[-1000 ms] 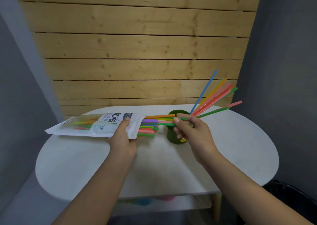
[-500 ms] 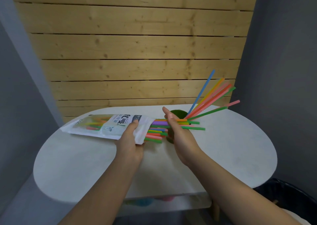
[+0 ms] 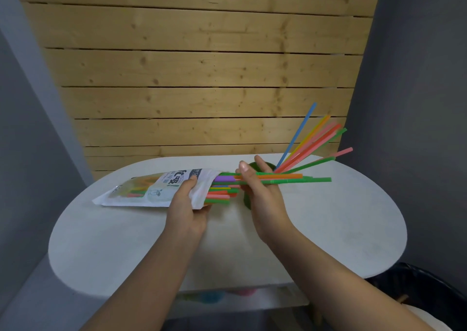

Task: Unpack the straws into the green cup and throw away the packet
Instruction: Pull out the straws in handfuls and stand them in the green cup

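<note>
Straws (image 3: 283, 177) come out a few at a time: my right hand (image 3: 262, 196) has its fingers (image 3: 243, 169) curled round a small bunch, drawn partly clear of the packet (image 3: 156, 189), which my left hand (image 3: 188, 204) grips near its open mouth, above the worktop (image 3: 328, 229) toward its far edge. I'd pull level until the ends clear, then tip them upright into the green cup (image 3: 262, 166), just behind my right hand and already holding a fan of straws. Wooden planks back the pale rounded worktop; a dark bin (image 3: 427, 292) sits off its near right corner.
</note>
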